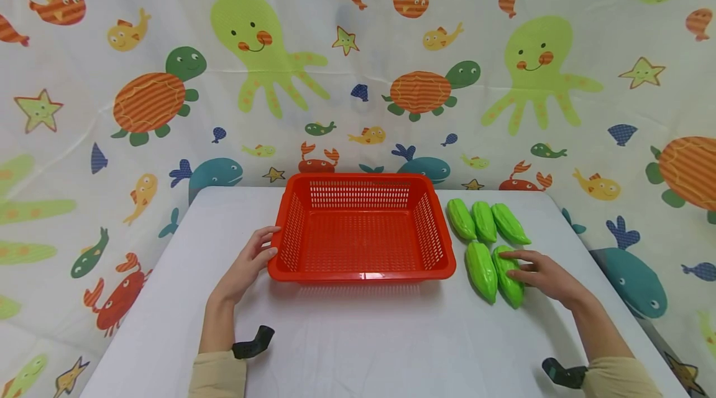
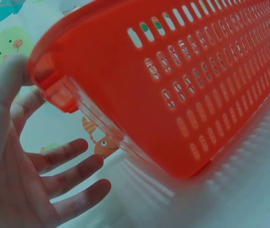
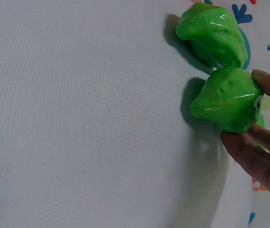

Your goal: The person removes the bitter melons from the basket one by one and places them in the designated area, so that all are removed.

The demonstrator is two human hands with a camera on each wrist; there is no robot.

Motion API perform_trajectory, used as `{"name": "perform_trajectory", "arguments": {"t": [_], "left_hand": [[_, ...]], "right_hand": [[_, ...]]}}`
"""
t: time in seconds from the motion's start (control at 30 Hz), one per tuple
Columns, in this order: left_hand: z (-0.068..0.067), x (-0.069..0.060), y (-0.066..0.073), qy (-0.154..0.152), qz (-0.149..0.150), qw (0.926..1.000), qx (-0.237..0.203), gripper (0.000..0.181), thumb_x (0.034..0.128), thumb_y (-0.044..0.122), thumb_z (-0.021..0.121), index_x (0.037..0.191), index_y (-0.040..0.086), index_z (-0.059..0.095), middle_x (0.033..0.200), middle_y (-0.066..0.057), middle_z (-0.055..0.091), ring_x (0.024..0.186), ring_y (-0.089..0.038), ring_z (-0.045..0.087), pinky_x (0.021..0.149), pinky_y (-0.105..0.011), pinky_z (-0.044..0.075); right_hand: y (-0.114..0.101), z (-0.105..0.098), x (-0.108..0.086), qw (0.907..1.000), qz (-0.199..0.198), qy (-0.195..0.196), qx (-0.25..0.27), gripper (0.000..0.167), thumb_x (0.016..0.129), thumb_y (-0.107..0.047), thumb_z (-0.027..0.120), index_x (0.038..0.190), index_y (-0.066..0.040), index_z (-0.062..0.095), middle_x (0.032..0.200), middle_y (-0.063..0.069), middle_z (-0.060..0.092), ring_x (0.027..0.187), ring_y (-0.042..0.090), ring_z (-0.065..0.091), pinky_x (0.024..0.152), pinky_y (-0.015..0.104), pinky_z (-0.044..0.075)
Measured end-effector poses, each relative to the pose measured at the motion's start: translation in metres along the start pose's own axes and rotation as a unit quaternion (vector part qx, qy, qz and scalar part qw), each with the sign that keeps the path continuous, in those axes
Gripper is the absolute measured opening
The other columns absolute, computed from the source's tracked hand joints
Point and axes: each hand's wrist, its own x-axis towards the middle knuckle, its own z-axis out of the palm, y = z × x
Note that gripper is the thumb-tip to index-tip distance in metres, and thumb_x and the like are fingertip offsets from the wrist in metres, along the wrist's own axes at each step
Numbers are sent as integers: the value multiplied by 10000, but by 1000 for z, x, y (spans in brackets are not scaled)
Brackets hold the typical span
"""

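A red plastic basket (image 1: 360, 276) with slotted walls stands at the middle of the table, and nothing lies inside it. At its left rim, my left hand (image 1: 248, 261) holds the edge between thumb and forefinger; in the left wrist view the other fingers (image 2: 78, 168) spread loosely beside the wall. To the right of the basket lie several glossy green ridged star fruits in two rows. My right hand (image 1: 545, 275) grips the front right star fruit (image 3: 229, 99), thumb on one side and fingers on the other. Close beside that one lies another star fruit (image 1: 481, 270).
Three more star fruits form the back row, the middle one (image 1: 484, 222) between its neighbours. A white cloth (image 1: 358, 342) covers the table. Behind it hangs a curtain (image 1: 358, 124) printed with sea animals. Each wrist carries a black strap-on piece (image 1: 254, 342).
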Motion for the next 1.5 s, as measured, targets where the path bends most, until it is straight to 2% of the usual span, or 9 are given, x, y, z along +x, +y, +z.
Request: {"name": "perform_trajectory", "arguments": {"t": [0.53,0.77,1.5], "left_hand": [[3,-4,-2,9,-27,10000,-12,606,966,401,585,1487,250,313,1504,-98,331,1327,-334,391,1018,-509,435],[4,-5,-2,9,-7,10000,-31,599,970,392,581,1485,249,313,1498,-94,337,1323,-332,394,1012,-495,444],[7,-7,0,36,24,10000,-26,595,972,391,579,1484,241,315,1490,-109,338,1309,-340,416,1010,-494,447]], "right_hand": [[7,3,3,9998,67,73,145,554,978,-338,593,1444,-70,459,1488,310,301,1277,554,391,938,607,464],[6,2,2,9995,43,93,284,551,978,-324,596,1437,-50,461,1485,311,310,1275,548,400,926,545,500],[14,4,0,9973,98,146,718,574,994,-327,570,1465,-42,409,1510,294,264,1291,524,388,920,489,518]]}}
